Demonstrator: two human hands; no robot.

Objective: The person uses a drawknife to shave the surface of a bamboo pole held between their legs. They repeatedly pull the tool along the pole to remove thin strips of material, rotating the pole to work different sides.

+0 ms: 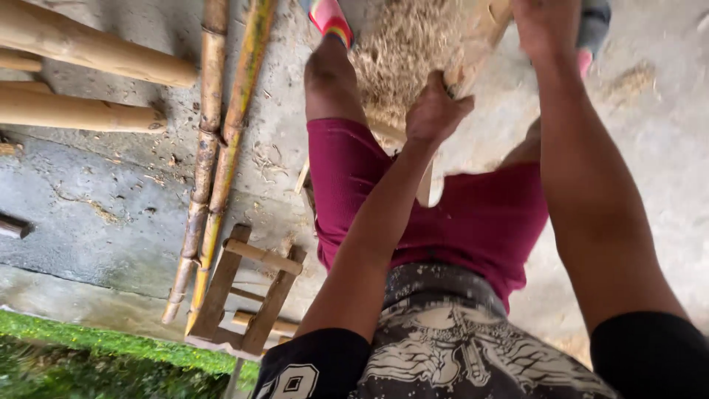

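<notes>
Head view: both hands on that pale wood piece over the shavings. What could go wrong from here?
1. The left hand grips the wood piece near its edge; a slip could scrape or splinter the fingers.
2. The right hand is partly cut off at the frame's top, so its grip cannot be checked.
3. Loose shavings cover the concrete floor by the feet, and bamboo poles lie close beside the leg: possible slipping or tripping.

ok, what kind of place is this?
Probably an outdoor bamboo or woodworking spot on a bare concrete floor. Bamboo poles lie beside a small wooden frame, a heap of shavings sits ahead, grass edges the slab, and both hands, left and right, grip a wooden piece.
</notes>
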